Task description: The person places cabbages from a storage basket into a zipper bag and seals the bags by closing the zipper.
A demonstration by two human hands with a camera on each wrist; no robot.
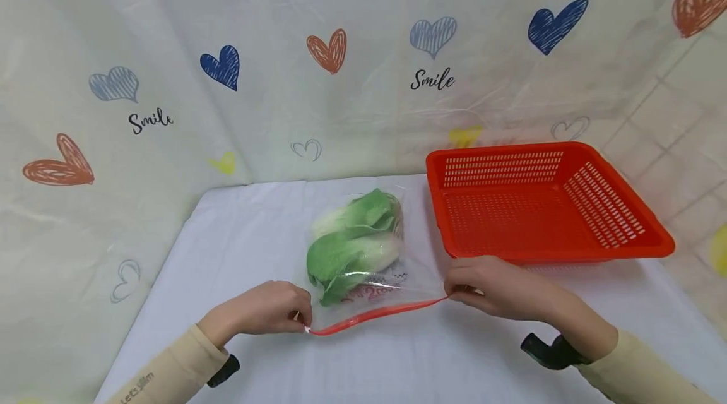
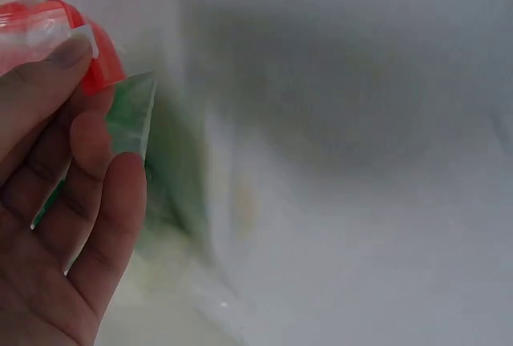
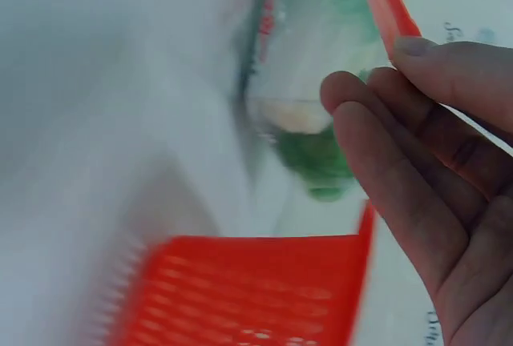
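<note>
A clear zip bag [image 1: 421, 274] with a red zip strip [image 1: 377, 314] along its near edge lies in the middle of the table. Inside are two leafy vegetables [image 1: 354, 252], green at the leaves and pale at the stems, like bok choy. My left hand [image 1: 267, 308] pinches the strip's left end, thumb on the small white slider [image 2: 86, 40]. At the opposite end, my right hand [image 1: 500, 285] pinches the bag's corner between thumb and fingers. Between both hands the strip is stretched, its right end higher in the head view.
A red plastic basket [image 1: 630, 252] with slotted walls stands at the back right, just beyond my right hand. White cloth [image 1: 227, 233] covers the table. Behind it hangs a pale curtain [image 1: 363, 120] printed with hearts.
</note>
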